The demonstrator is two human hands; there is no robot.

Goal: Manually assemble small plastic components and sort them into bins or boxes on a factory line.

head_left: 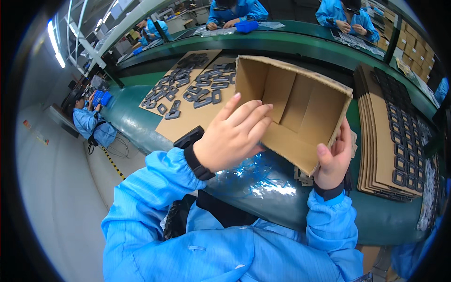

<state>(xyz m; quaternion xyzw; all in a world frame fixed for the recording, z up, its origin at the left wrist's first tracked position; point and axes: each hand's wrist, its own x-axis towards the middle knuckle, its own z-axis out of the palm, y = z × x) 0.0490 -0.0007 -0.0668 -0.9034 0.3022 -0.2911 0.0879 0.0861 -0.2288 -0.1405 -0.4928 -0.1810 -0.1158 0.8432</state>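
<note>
A: Cardboard box [293, 110] is up off the counter [263, 188], mouth open toward us. Left hand [232, 136] curls over its near-left edge, right hand [334, 157] pinches the near-right corner.

B: Folded into shape by the look of it, nothing inside yet.

A: Black ring parts [192, 87] lie on flat cardboard sheets [192, 120] far left; another stack [380, 141] right. Green counter, blue-coated workers [237, 11] beyond.

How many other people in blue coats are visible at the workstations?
4. One person sits at far left by the floor; one at upper left behind the green conveyor table; one at top centre; one at top right. Others may be hidden past the frame's edges.
</note>
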